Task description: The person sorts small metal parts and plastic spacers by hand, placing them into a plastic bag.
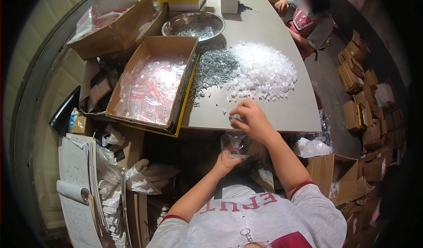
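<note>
My left hand [230, 161] is below the table's front edge, closed on a clear plastic bag [235, 141] that stands up from the fingers. Just above the bag, at the edge, is my right hand [252, 121]. Its fingers are bent together around something small and greyish that I cannot make out. One loose white piece [224, 111] lies on the table beside those fingertips. Beyond the hands spreads a large heap of small white plastic pieces [266, 72]. A heap of small metal screws [217, 67] touches it on the left.
An open cardboard box [115, 99] of small clear, red-striped bags [152, 89] stands left of the screws. Behind it are a metal bowl [192, 17] and another carton [110, 39]. A co-worker [308, 25] is at the table's far right. Cartons [352, 80] line the floor.
</note>
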`<state>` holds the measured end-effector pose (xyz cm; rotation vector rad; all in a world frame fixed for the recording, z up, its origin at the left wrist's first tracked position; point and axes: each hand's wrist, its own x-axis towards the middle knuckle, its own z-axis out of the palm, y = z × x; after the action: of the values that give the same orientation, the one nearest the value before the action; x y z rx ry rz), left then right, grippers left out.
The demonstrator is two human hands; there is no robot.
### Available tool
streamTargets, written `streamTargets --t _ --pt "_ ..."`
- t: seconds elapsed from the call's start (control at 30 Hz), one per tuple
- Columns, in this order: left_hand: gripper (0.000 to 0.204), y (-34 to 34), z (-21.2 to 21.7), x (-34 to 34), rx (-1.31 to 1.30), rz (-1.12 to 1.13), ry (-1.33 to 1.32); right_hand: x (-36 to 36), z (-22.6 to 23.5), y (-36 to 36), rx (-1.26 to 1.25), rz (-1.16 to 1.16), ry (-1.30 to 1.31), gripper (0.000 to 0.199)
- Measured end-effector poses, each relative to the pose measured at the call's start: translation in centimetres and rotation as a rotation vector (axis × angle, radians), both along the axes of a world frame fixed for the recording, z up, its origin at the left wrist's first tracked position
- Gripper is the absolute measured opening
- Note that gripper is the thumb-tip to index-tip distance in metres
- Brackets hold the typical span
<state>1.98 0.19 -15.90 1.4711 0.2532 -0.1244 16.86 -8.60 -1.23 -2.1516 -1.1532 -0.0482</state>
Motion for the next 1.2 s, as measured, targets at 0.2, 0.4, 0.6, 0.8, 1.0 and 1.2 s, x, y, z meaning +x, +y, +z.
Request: streamTargets --t 0.2,0.4,0.6,0.8,1.0,1.2 --pt "0.052 0.3 -0.9 0.0 0.127 -0.008 -0.025 0.1 2.3 -1.1 -0.115 0.246 0.524 0.023" --pt "0.050 0.1 -0.1 0.5 0.130 -0.031 -0.043 2.9 -1.5 2.6 0.109 -0.170 -0.059 0.037" --pt "0.053 -0.1 -1.5 0.3 0.096 0.047 -0.089 1.5 -0.7 3.1 -0.010 -0.136 0.105 0.039" --pt "0.050 -0.4 -1.9 0.4 0.192 0.098 -0.112 0.9 -1.0 4.4 0.090 -0.108 -0.100 0.019" --pt "0.050 -0.3 -1.1 0.2 0.181 0.100 -0.154 -0.8 -1.1 2.5 0.008 -0.058 0.023 0.014" --pt "0.048 -0.1 -1.3 1.5 0.298 0.059 -0.303 -3.6 1.4 -1.5 -0.077 0.167 0.263 0.014"
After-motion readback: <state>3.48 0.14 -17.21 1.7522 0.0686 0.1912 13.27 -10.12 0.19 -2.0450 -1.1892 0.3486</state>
